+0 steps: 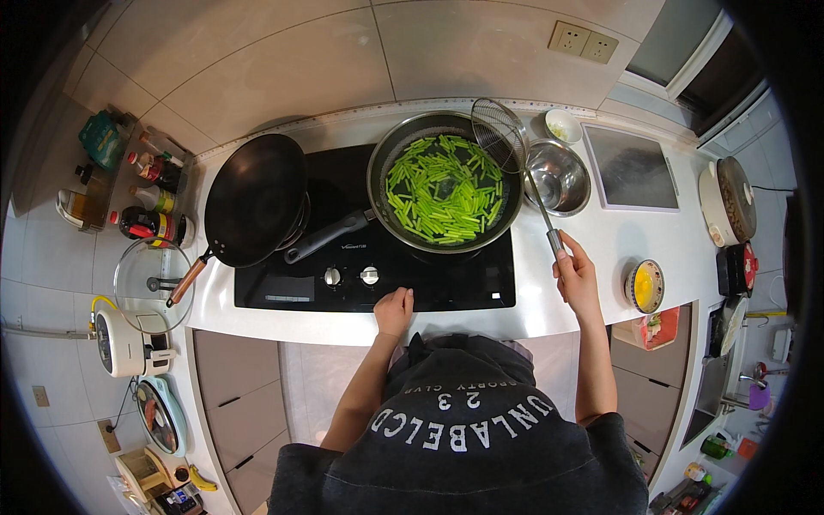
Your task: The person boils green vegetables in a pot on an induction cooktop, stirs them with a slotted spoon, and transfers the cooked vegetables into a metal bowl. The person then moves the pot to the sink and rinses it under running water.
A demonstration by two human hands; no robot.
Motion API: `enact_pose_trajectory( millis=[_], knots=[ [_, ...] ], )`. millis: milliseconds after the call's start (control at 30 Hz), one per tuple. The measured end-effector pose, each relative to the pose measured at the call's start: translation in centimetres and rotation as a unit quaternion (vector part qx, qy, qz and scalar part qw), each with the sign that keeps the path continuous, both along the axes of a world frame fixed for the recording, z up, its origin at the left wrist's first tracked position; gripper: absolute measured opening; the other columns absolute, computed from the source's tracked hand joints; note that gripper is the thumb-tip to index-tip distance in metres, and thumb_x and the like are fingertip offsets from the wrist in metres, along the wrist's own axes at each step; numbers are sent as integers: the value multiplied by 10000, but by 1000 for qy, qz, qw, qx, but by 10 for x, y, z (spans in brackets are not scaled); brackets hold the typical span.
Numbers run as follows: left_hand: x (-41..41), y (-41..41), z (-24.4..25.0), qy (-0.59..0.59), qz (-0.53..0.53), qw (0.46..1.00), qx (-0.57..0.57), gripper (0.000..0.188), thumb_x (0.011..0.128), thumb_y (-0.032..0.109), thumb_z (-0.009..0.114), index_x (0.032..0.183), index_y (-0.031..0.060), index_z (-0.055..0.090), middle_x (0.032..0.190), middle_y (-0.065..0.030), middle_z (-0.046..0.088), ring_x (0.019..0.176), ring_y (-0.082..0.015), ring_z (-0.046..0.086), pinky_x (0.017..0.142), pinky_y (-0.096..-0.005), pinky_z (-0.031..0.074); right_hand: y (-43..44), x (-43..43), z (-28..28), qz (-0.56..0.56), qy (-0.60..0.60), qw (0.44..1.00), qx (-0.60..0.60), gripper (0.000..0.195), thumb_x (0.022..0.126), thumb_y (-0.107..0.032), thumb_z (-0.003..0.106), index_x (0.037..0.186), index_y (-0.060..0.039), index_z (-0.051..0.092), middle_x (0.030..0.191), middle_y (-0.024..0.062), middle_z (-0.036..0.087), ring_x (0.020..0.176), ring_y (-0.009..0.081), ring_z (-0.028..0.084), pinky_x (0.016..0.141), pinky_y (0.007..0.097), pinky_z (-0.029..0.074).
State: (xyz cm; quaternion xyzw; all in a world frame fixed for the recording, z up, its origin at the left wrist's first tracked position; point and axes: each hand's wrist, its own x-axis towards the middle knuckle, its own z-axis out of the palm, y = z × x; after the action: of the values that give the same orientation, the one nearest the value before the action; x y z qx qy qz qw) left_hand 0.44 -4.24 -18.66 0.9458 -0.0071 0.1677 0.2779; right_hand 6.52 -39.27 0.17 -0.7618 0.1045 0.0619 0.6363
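My right hand (576,277) grips the handle of a wire mesh skimmer (499,135). The skimmer's head is over the right rim of a deep dark pan (371,174), partly overlapping a steel bowl (563,177). Cut green vegetable stalks (444,187) lie in water inside this pan, which sits on the right side of a black glass gas cooktop (412,283). At the cooktop's front edge rests my left hand (394,312), its fingers curled and nothing seen in them. Below and left of the pan, its grey handle (328,237) reaches across the cooktop.
A black wok (257,199) with a wooden handle sits at left, near a glass lid (154,257) and sauce bottles (151,222). To the right are a small white bowl (564,126), a flat grey-topped panel (631,168) and a patterned bowl of egg yolks (644,287).
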Motion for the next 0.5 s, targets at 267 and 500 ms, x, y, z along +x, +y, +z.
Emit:
enact_pose_trajectory(
  millis=[267,500],
  knots=[
    [0,0,-2,-3,0,1000,1,251,933,247,586,740,89,560,621,-90,585,579,-307,596,527,-429,465,1,0,0,6,-2,1000,-15,412,1027,-205,497,1426,-101,477,655,-15,501,385,24,327,345,189,260],
    [0,1,-2,-1,-1,1000,-7,247,935,243,583,746,85,560,627,-100,583,586,-315,593,531,-433,461,1,1,0,3,-4,1000,-14,410,1028,-213,501,1422,-98,481,659,-15,499,396,22,333,352,186,262]
  ],
)
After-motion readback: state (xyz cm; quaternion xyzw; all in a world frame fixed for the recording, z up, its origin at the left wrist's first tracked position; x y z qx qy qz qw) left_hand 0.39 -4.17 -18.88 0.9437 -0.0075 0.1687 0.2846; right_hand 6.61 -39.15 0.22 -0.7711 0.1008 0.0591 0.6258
